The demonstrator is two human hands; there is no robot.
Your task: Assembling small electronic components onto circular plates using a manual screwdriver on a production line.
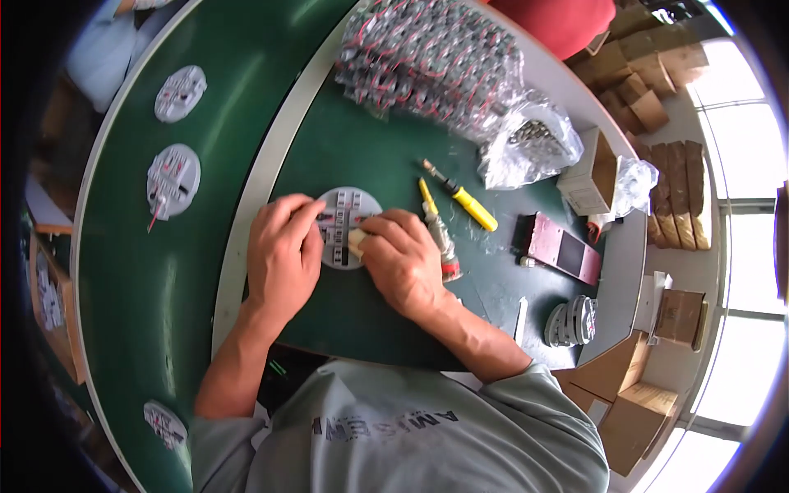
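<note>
A round grey plate point(335, 261) carrying rows of small rectangular parts lies on the green tabletop between my hands. My left hand point(283, 255) is closed at the plate's left edge, its fingertips and thumb steadying it. Against the plate's right side my right hand point(403, 259) pinches a small cream-coloured piece point(356, 241); most of that piece is hidden by the fingers. Just right of this hand lies an electric screwdriver point(444, 242) with a yellow tip and a red band. Beyond it rests a yellow-handled tool with a metal shaft point(472, 209).
Wrapped modules with red wires point(436, 66) are heaped at the back beside a clear bag of metal parts point(534, 144) and a cardboard box point(588, 177). Rightward are a pink device point(563, 248) and stacked discs point(571, 320). A green belt point(123, 271) at left carries similar plates point(174, 181).
</note>
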